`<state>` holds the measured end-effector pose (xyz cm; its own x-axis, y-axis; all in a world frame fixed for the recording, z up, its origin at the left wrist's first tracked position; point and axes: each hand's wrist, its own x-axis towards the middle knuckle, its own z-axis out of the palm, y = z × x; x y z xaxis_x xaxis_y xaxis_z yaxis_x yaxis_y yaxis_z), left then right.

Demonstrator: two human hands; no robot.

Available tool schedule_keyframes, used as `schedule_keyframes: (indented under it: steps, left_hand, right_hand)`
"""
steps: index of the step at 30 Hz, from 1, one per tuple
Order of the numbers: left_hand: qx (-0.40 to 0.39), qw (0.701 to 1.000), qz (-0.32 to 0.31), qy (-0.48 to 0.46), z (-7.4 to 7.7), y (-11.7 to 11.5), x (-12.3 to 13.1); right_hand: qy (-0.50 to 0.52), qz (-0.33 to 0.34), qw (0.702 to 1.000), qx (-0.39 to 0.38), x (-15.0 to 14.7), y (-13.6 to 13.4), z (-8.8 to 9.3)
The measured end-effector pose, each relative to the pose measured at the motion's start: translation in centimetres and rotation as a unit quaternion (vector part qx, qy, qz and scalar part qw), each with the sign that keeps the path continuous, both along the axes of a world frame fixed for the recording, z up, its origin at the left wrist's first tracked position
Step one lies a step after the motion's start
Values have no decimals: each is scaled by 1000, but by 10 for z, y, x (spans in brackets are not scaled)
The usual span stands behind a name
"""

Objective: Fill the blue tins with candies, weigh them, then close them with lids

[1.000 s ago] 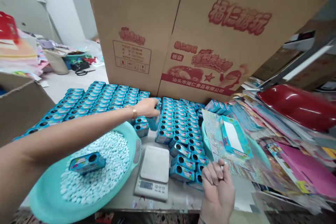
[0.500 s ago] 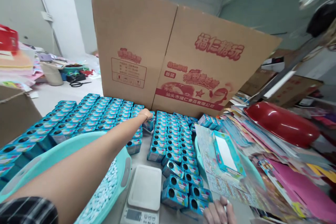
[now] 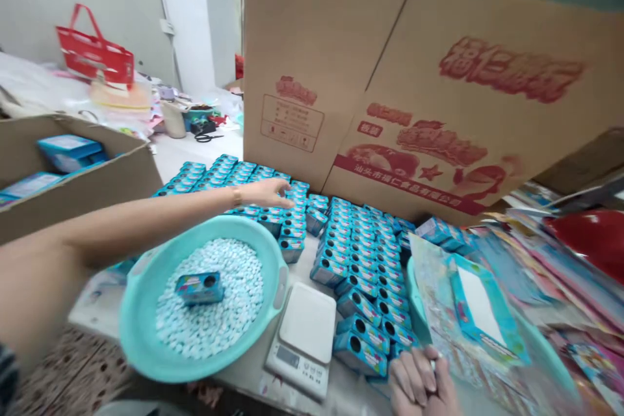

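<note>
Looming at back: big printed carton [image 3: 316, 32]. Rows of blue boxes [image 3: 358, 279] on counter [image 3: 304, 266] in front, mint basin [image 3: 134, 322], kitchen scale [image 3: 308, 324]. Left hand [image 3: 266, 194] over boxes, fingers kinda parted; right hand [image 3: 422, 380] curled, pinching tiny white bit [image 3: 433, 364].

The small boxes [image 3: 361, 268] are showing blue with black circles. The basin [image 3: 139, 325] is displaying plain turquoise. The pellets [image 3: 236, 296] are showing pale blue. The carton [image 3: 390, 84] is bearing red print on brown.
</note>
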<state>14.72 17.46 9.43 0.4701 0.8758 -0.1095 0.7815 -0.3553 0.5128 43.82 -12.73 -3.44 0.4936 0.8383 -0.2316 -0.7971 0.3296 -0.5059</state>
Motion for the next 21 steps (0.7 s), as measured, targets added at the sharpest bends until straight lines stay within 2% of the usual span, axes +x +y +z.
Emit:
schedule_keyframes:
  steps: [2,4,7,9,10,12,14,16,18,19,21]
  left_hand:
    - [14,992,-113,59,-5,-41,-54]
    - [0,978,-160,131,-24,-86,-97]
    - [13,977,-143,155,-65,-138,-134]
    - [26,984,-120,132,-86,-154,-143]
    - [35,986,-110,121,-90,-156,-143]
    - [67,988,-96,103,-82,-152,-136]
    - [113,985,-101,77,-57,-144,-119]
    - [158,978,-133,41,-29,-136,-90]
    - [182,968,-172,13,-11,-133,-52]
    - [185,963,-197,4,-8,-134,-30]
    - [174,952,-252,3,-16,-138,15]
  right_hand:
    - [19,2,1000,0,-18,12,6]
    - [35,21,999,-1,-38,28,11]
    - [47,78,996,1,-67,51,18]
    - [51,107,993,10,-81,60,23]
    - [50,112,992,15,-85,62,26]
    - [40,102,994,23,-86,59,32]
    - [27,77,996,30,-81,50,35]
    - [22,55,998,35,-74,39,37]
    - [25,45,998,38,-67,31,37]
    - [29,44,998,38,-64,28,36]
    - [35,40,998,38,-58,25,33]
